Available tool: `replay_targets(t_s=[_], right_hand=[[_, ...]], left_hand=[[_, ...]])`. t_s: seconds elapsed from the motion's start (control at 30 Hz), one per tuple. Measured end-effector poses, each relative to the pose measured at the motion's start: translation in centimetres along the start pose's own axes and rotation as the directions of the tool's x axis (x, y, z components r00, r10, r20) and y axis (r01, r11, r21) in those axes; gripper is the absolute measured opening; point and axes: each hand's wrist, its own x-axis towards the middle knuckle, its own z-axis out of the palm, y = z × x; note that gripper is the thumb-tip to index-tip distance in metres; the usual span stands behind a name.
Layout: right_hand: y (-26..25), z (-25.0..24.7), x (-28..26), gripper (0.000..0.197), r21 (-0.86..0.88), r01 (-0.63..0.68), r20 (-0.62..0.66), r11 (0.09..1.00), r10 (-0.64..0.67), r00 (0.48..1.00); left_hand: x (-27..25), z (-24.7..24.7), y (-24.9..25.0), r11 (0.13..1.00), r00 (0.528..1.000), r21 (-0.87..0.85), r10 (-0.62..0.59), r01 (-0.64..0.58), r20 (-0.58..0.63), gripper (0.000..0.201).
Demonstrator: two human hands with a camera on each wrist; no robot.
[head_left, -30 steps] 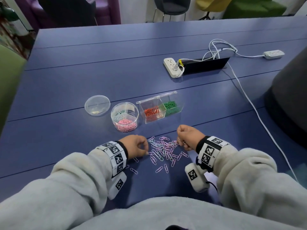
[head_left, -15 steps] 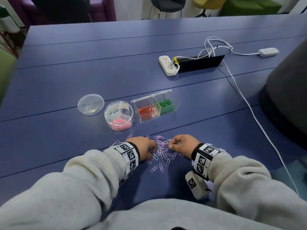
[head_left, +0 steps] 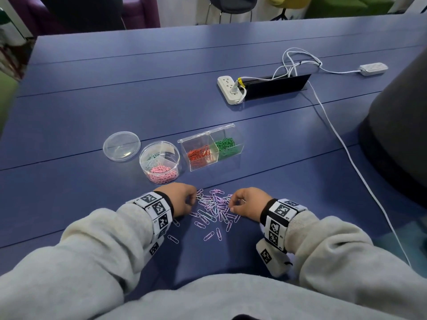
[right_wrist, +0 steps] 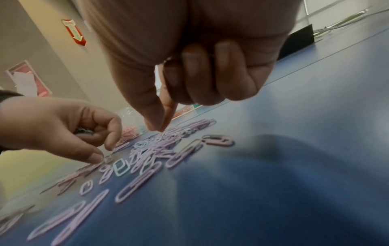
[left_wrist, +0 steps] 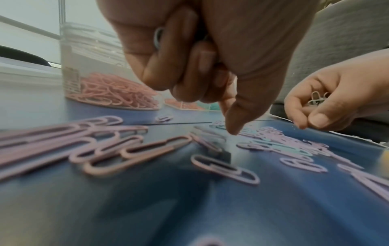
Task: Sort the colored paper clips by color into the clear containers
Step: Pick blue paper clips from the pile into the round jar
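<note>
Clips: a loose pile (head_left: 215,210) of lilac and pale blue ones lies on the table, just in front of the round tub, between the 2 hands; a few strays lie nearer the person.
Left hand (head_left: 179,200): fingers curled round some gathered clips, a pale blue one showing between them in the left wrist view; thumb and forefinger point down at the pile's left edge.
Right hand (head_left: 248,203): also curled, with pale clips visible in its palm from the left wrist view; thumb and forefinger pinch down at the pile's right edge.
Round tub (head_left: 160,161): clear, open, divided, with pink clips in the near part and pale blue ones behind; its lid (head_left: 121,146) lies just left of it.
Box (head_left: 211,146): clear, just right of the tub, 2 compartments, orange clips left and green right.
Handling: the clips are probably light, stiff and slippery, lie flat and snag on each other; best nipped at 1 rounded end or slid free of the pile first.
Table (head_left: 115,88): smooth, blue, seamed in long planks; a power strip (head_left: 228,88) and white cables lie well behind the tub.
Room: chairs stand beyond the far edge of the table.
</note>
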Motion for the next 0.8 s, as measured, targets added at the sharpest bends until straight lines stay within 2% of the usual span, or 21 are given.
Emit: replay_targets(t_s=[0.1, 0.23, 0.43, 0.67, 0.8], right_hand=[[-0.5, 0.4, -0.1, 0.001, -0.103, 0.002, 0.044, 0.995, 0.002, 0.999], [-1.1, 0.9, -0.2, 0.012, -0.178, -0.011, 0.09, 0.984, 0.028, 0.996], [-2.1, 1.2, -0.1, 0.015, -0.321, -0.024, 0.093, 0.947, 0.056, 0.994], [-2.2, 1.4, 0.1, 0.005, -0.312, -0.033, 0.081, 0.95, 0.061, 0.995], [-2.2, 1.4, -0.2, 0.005, -0.294, -0.012, 0.127, 0.956, 0.052, 0.991]], left_hand=[[-0.3, 0.4, 0.0, 1.0, 0.999, -0.007, -0.02, 0.02, 0.026, 0.015], [0.0, 0.9, 1.6, 1.0, 0.999, -0.002, 0.028, -0.028, 0.045, 0.017], [0.6, 1.5, 2.8, 0.998, 0.996, 0.058, 0.026, -0.031, 0.081, 0.013], [0.7, 1.5, 2.6, 0.999, 0.992, 0.042, 0.018, -0.023, 0.124, 0.009], [0.4, 1.8, 2.3, 0.999, 0.993, 0.027, 0.027, -0.03, 0.115, 0.01]])
